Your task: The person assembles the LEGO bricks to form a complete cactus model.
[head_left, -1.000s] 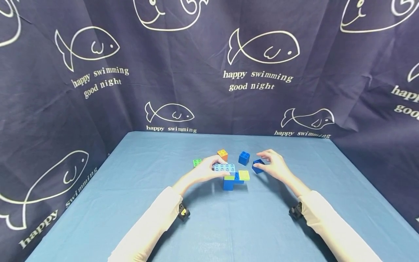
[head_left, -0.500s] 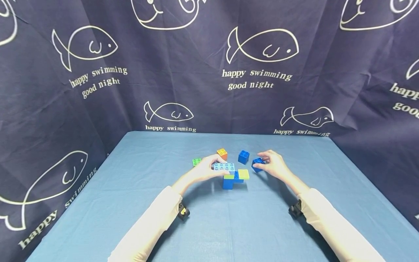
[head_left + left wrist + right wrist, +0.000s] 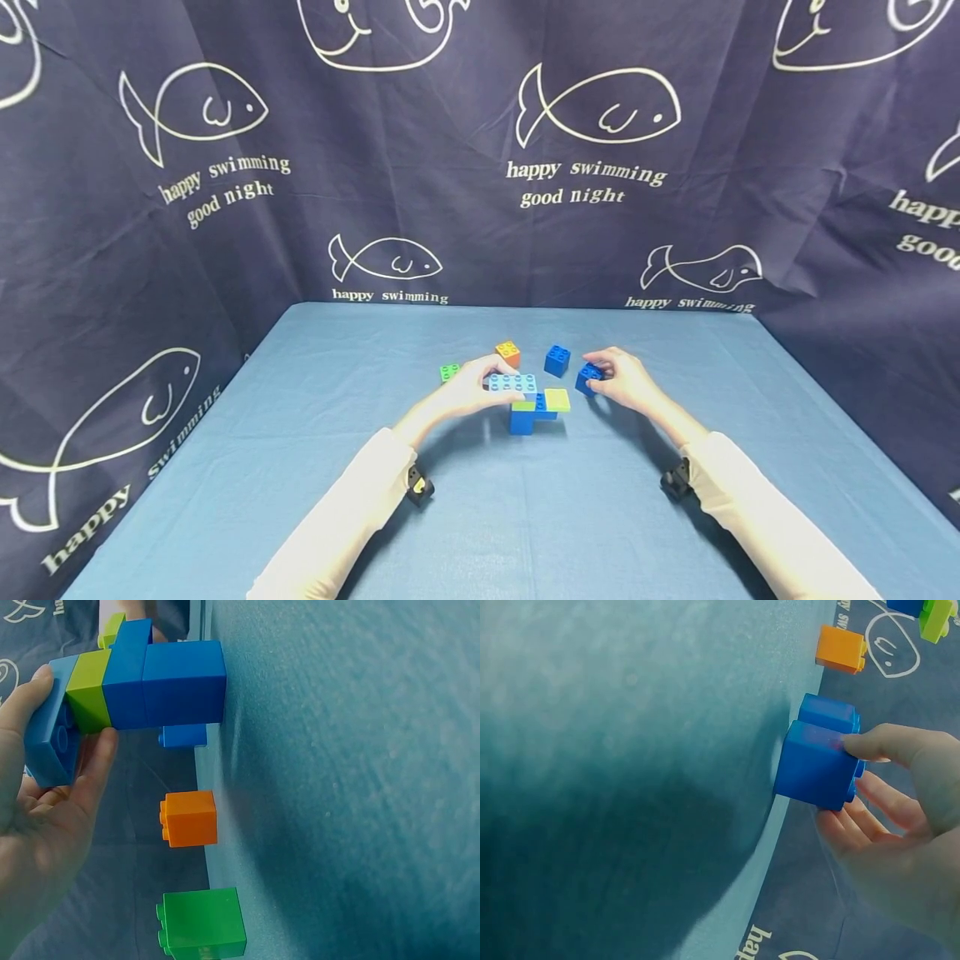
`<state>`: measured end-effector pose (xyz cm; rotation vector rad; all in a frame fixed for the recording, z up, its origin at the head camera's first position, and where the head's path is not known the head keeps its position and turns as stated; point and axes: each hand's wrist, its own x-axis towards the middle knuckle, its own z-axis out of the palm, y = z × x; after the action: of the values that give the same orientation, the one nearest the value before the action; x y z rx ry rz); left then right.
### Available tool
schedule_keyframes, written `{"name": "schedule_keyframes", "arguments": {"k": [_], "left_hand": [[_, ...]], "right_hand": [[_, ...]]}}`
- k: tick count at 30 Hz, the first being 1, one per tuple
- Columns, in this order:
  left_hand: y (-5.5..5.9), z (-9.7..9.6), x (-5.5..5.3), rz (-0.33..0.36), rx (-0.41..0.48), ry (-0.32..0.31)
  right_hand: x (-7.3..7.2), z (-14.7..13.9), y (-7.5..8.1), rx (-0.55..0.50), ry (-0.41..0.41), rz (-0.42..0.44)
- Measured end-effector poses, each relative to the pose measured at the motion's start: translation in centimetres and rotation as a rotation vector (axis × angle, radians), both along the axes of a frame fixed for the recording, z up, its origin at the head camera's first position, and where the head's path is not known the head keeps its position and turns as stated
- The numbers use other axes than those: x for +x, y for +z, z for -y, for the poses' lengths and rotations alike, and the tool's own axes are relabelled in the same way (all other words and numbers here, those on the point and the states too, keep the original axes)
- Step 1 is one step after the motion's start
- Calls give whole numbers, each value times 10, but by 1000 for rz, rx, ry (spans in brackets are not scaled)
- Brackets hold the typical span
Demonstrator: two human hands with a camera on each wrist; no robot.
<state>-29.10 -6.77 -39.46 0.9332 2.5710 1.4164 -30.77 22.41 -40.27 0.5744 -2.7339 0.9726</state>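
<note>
My left hand [image 3: 467, 388] grips a light blue toy brick [image 3: 513, 382] with several studs, thumb on one side and fingers on the other. Below it, in the left wrist view, a lime green brick [image 3: 91, 690] joins it to dark blue bricks [image 3: 184, 681], the lowest close to the tabletop. A second lime piece [image 3: 557, 400] sits at the right of this assembly. To the right, my right hand [image 3: 632, 385] pinches a square dark blue brick [image 3: 816, 769] between thumb and fingertips, studs toward the palm. That brick stands at the table surface.
Another dark blue brick [image 3: 557, 361] stands just behind the pinched one. An orange brick [image 3: 507, 352] and a green brick [image 3: 449, 372] stand behind and beside my left hand. The blue table [image 3: 480, 533] meets a dark fish-print curtain [image 3: 480, 192] at the back.
My right hand's fingers have come in around the square dark blue brick, where they stood apart from it before. The left hand and its assembly stay nearly in place.
</note>
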Motion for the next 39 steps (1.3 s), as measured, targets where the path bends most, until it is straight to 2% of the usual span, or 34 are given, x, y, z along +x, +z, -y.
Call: {"name": "schedule_keyframes", "arguments": {"k": [8,16,22,39], "left_hand": [[-2,0,-1,-3,3,-1],[-3,0,-1,-10,0,7],[-3,0,-2,-7,5,2],[-2,1,-2,-8,4,-7]], "right_hand": [[1,-1,0,-15,34,23],[0,-2,-1,62,-44,49],[-1,-3,0,72,-38,89],[1,-2,2,68,-24,81]]}}
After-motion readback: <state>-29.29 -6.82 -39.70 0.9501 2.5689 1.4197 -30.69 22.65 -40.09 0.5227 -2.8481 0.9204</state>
